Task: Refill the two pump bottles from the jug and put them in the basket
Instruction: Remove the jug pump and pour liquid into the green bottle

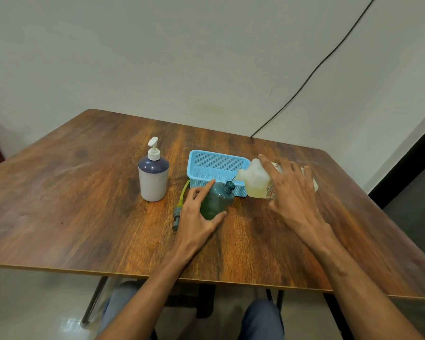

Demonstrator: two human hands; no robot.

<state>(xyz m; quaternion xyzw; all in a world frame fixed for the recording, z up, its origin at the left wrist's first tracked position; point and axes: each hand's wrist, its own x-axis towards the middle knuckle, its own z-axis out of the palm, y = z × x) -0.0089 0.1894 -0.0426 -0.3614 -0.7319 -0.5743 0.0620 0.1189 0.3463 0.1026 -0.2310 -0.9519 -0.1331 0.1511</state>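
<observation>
Green bottle [217, 201]: left hand [198, 212] grips it, tilted.
Jug [258, 180]: right hand [290, 190] clasps it; spout seemingly over neck.
Advice: pour slowly, steady.

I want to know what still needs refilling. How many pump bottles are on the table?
2. A white bottle stands left of the basket, pump on. A green bottle, pump off, is in the left hand before the basket.
</observation>
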